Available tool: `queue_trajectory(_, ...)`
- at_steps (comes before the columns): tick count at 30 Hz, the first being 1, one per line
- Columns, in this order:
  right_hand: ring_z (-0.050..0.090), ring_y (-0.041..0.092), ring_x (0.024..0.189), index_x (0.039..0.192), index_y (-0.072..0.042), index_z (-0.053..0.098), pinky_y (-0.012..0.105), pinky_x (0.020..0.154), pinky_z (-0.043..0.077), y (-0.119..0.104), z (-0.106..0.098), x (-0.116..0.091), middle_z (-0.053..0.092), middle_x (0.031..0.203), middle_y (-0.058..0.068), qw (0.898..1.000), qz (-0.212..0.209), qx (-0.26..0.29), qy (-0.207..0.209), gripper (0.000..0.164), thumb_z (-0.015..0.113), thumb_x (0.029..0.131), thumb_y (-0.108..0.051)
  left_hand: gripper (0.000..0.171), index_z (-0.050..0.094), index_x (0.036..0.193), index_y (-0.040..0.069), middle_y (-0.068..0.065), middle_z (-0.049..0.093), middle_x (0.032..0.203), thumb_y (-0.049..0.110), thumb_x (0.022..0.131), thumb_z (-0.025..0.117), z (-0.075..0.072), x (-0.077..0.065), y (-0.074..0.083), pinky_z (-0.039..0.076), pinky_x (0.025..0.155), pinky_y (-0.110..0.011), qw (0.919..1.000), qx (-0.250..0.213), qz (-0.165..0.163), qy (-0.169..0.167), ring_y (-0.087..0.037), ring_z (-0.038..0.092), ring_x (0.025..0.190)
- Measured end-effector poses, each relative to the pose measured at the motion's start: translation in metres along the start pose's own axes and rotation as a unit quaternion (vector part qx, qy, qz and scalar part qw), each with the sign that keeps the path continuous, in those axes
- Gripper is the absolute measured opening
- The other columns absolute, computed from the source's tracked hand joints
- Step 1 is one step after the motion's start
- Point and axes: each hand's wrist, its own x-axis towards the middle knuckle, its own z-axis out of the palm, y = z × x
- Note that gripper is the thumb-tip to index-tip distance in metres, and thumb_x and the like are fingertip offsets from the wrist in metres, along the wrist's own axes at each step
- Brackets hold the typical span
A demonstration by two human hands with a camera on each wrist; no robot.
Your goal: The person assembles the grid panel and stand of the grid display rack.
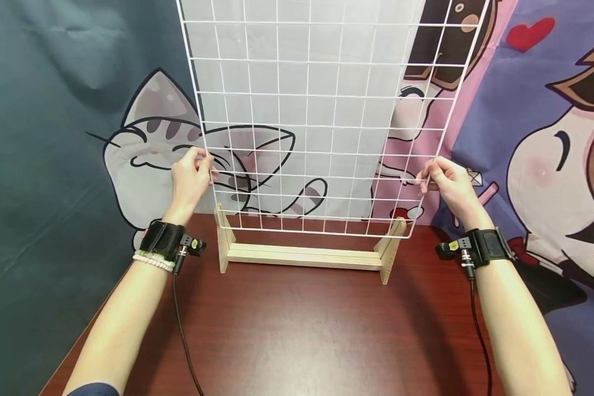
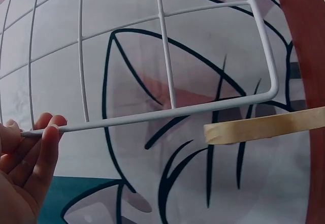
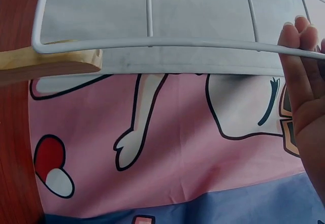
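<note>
Red-brown table (image 1: 297,330), head view: it bears your wooden stand (image 1: 304,257); your white grid (image 1: 307,95) has its bottom near the stand;
Left hand (image 2: 25,170), left wrist view: you pinch one grid side;
Right hand (image 3: 307,94), right wrist view: you pinch the other side.

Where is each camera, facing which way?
Head: on the head, facing forward and down: white wire grid, wooden stand, left hand, right hand, forearms.
Left wrist: on that wrist, facing the grid's left edge; left hand shows.
Right wrist: on that wrist, facing the right edge; right hand shows.
Both wrist views share the grid and stand.
</note>
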Motion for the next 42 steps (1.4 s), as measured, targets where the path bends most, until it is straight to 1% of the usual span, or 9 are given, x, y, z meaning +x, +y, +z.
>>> queue_trajectory(7, 0.063, 0.013, 0.059, 0.088, 0.008, 0.051, 0.02, 0.06, 0.056, -0.007, 0.004, 0.011, 0.068, 0.078, 0.007, 1.0, -0.004, 0.01, 0.007, 0.023, 0.046, 0.1, -0.01, 0.017, 0.061, 0.097, -0.005, -0.024, 0.071, 0.072, 0.011, 0.097, 0.056, -0.009, 0.008, 0.006, 0.038, 0.045, -0.003, 0.9989, 0.004, 0.033, 0.034, 0.017, 0.047, 0.044)
queue_trajectory(10, 0.065, 0.012, 0.061, 0.087, 0.008, 0.052, 0.019, 0.061, 0.057, -0.01, 0.006, 0.017, 0.068, 0.078, 0.007, 1.0, -0.014, 0.015, 0.01, 0.022, 0.045, 0.1, -0.009, 0.016, 0.062, 0.097, -0.004, -0.024, 0.071, 0.072, 0.011, 0.096, 0.056, -0.012, 0.012, 0.009, 0.037, 0.044, -0.003, 0.9987, 0.009, 0.032, 0.039, 0.017, 0.047, 0.044)
queue_trajectory(14, 0.066, 0.012, 0.063, 0.088, 0.006, 0.054, 0.02, 0.063, 0.057, -0.012, 0.005, 0.026, 0.07, 0.08, 0.006, 1.0, -0.021, 0.011, 0.013, 0.021, 0.045, 0.1, -0.008, 0.017, 0.061, 0.097, -0.003, -0.024, 0.071, 0.075, 0.013, 0.097, 0.055, -0.016, 0.02, 0.011, 0.036, 0.045, -0.005, 0.9989, 0.018, 0.024, 0.036, 0.017, 0.048, 0.045)
queue_trajectory(18, 0.066, 0.013, 0.063, 0.089, 0.007, 0.054, 0.02, 0.065, 0.058, -0.011, 0.005, 0.031, 0.071, 0.081, 0.006, 1.0, -0.021, 0.001, 0.013, 0.022, 0.044, 0.101, -0.008, 0.018, 0.06, 0.098, -0.004, -0.023, 0.072, 0.078, 0.014, 0.098, 0.054, -0.018, 0.027, 0.008, 0.036, 0.047, -0.004, 0.9983, 0.027, 0.032, 0.039, 0.019, 0.047, 0.048)
queue_trajectory(24, 0.067, 0.013, 0.063, 0.089, 0.009, 0.054, 0.021, 0.066, 0.058, -0.012, 0.006, 0.029, 0.072, 0.082, 0.006, 1.0, -0.029, 0.005, 0.002, 0.022, 0.043, 0.1, -0.007, 0.021, 0.061, 0.098, -0.002, -0.022, 0.072, 0.077, 0.017, 0.098, 0.055, -0.018, 0.032, 0.007, 0.038, 0.047, -0.005, 0.9986, 0.026, 0.03, 0.035, 0.018, 0.047, 0.048)
queue_trajectory(30, 0.067, 0.013, 0.065, 0.089, 0.009, 0.055, 0.021, 0.067, 0.058, -0.011, 0.004, 0.026, 0.072, 0.083, 0.007, 0.999, -0.039, 0.012, 0.0, 0.022, 0.046, 0.1, -0.008, 0.02, 0.06, 0.098, -0.004, -0.024, 0.071, 0.077, 0.015, 0.099, 0.054, -0.015, 0.033, 0.008, 0.037, 0.047, -0.005, 0.9989, 0.021, 0.031, 0.029, 0.017, 0.048, 0.048)
queue_trajectory(34, 0.068, 0.013, 0.065, 0.089, 0.009, 0.055, 0.021, 0.068, 0.059, -0.008, 0.0, 0.024, 0.072, 0.083, 0.006, 0.999, -0.032, 0.007, 0.008, 0.021, 0.046, 0.1, -0.008, 0.018, 0.059, 0.096, -0.006, -0.025, 0.07, 0.076, 0.012, 0.099, 0.053, -0.01, 0.036, 0.008, 0.039, 0.049, -0.004, 0.9987, 0.014, 0.041, 0.025, 0.016, 0.047, 0.049)
queue_trajectory(37, 0.068, 0.014, 0.066, 0.09, 0.011, 0.053, 0.022, 0.069, 0.059, -0.005, -0.003, 0.022, 0.071, 0.083, 0.008, 0.999, -0.03, 0.013, 0.015, 0.021, 0.043, 0.1, -0.005, 0.018, 0.058, 0.096, -0.005, -0.025, 0.07, 0.077, 0.011, 0.099, 0.053, -0.005, 0.038, 0.008, 0.04, 0.05, -0.003, 0.9986, 0.007, 0.049, 0.016, 0.016, 0.049, 0.05)
queue_trajectory(42, 0.071, 0.013, 0.071, 0.091, 0.016, 0.049, 0.023, 0.074, 0.059, -0.003, -0.002, 0.012, 0.069, 0.085, 0.011, 1.0, -0.02, 0.021, 0.005, 0.023, 0.04, 0.101, -0.002, 0.017, 0.058, 0.096, -0.004, -0.023, 0.072, 0.077, 0.012, 0.099, 0.053, 0.0, 0.034, 0.005, 0.039, 0.05, -0.003, 0.9985, 0.015, 0.052, 0.002, 0.016, 0.049, 0.05)
